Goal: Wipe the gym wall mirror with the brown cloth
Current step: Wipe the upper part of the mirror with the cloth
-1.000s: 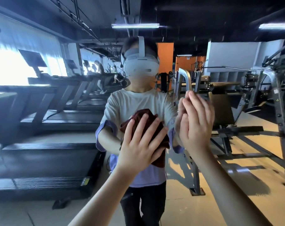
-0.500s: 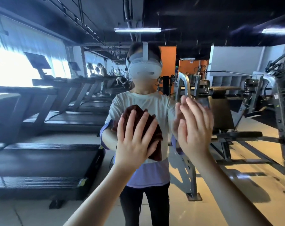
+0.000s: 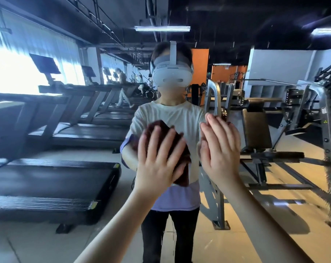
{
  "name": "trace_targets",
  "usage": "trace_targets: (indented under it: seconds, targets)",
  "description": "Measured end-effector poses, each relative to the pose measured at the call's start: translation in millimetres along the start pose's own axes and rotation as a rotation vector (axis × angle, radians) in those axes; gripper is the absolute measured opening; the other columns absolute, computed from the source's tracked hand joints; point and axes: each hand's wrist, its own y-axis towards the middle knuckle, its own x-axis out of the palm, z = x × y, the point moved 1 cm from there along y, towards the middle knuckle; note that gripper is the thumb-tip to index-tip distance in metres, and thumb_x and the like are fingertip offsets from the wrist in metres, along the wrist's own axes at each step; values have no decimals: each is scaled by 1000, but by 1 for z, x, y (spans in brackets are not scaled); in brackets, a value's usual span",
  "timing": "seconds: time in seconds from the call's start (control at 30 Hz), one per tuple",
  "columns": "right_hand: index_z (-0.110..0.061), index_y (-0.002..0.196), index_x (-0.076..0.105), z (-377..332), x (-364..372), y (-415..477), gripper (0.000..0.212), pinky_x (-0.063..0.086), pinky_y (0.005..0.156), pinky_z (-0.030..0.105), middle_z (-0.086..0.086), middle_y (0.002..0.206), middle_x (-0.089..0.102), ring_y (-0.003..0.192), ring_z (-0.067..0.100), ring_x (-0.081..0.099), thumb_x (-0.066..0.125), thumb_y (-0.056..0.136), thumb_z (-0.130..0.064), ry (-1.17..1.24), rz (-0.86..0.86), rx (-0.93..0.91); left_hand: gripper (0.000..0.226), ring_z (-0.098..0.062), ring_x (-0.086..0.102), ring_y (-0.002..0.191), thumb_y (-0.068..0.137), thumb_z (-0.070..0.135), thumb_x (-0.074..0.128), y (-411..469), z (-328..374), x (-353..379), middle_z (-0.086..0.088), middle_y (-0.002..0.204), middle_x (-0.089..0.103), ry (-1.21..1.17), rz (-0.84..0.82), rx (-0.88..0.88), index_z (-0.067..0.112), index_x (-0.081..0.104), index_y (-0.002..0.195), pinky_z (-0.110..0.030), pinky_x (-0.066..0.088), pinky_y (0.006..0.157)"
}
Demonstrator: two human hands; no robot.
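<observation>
The gym wall mirror point(image 3: 66, 234) fills the whole view and reflects me and the room. My left hand point(image 3: 159, 164) presses the brown cloth point(image 3: 181, 154) flat against the glass at chest height, fingers straight and spread. The cloth bunches above and to the right of that hand. My right hand point(image 3: 220, 149) lies flat on the mirror just right of the cloth, fingers straight and together, holding nothing. Its reflection shows at its left edge.
In the reflection, a row of treadmills point(image 3: 52, 179) runs along the left by bright windows. Weight machines and a padded bench point(image 3: 255, 128) stand on the right. My reflection wears a white headset point(image 3: 172, 76). A person walks on a far treadmill point(image 3: 123, 92).
My left hand has slid the cloth up and a little to the left on the glass. The right hand stays flat beside it.
</observation>
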Motion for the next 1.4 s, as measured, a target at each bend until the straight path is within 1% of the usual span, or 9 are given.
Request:
trace_targets:
  seconds: [0.13,0.37,0.6,0.77,0.83,1.0,1.07,1.2,1.4]
  targets:
    - [-4,130,55,11,-2,-9,37,26,116,43,14,141,53,132,29,45,45,95,-8,-15,-1,-31,49,-39,36,136,97,49,48,2,-1,1,-9,143,43,-25,-4,113,21,49,137,-55,26,113]
    - [-6,129,55,12,1,-12,34,26,118,42,11,141,51,133,27,45,41,99,-11,-6,25,-26,53,-49,40,135,98,45,45,68,-29,-2,-22,142,51,26,132,-271,12,47,140,-60,26,114]
    - [-4,127,57,12,1,-13,35,27,117,42,13,138,54,131,28,47,45,94,-8,-20,31,-21,54,-46,39,135,95,46,46,73,-34,-6,-20,139,55,-23,81,25,14,51,139,-58,26,114]
    - [-5,129,54,9,0,-13,35,29,116,43,11,142,53,132,26,46,42,97,-13,-18,38,3,53,-48,41,135,92,42,53,112,-32,-4,-20,141,54,-5,137,-140,12,56,136,-56,22,115]
    - [-5,132,50,9,-1,-13,39,30,115,44,10,144,48,134,24,43,45,95,-16,-27,61,57,54,-48,39,135,92,42,51,112,-20,-4,-20,141,54,-22,132,-131,11,58,136,-57,22,115]
    - [-5,130,51,10,-2,-14,38,29,114,44,14,141,52,132,27,46,46,95,-19,-46,64,95,54,-45,39,136,93,45,49,89,-18,-3,-17,142,54,-68,59,194,15,54,139,-57,26,114]
    - [-5,128,53,10,-2,-15,36,29,114,44,16,139,56,132,28,46,46,96,-19,-65,62,95,54,-46,40,135,93,45,51,84,-26,-3,-18,141,55,-38,64,155,16,52,139,-56,25,115]
    - [-4,130,51,10,-2,-14,37,24,118,40,14,141,51,134,26,43,45,96,-18,-60,64,96,54,-48,37,135,91,41,52,79,-4,0,-20,141,54,-18,87,-130,14,51,138,-58,21,116]
    - [-3,131,48,12,-1,-16,35,29,116,41,12,141,47,131,29,46,35,103,-18,4,98,121,49,-44,37,136,95,43,48,45,-1,0,-13,145,43,-59,38,92,17,52,137,-55,22,117]
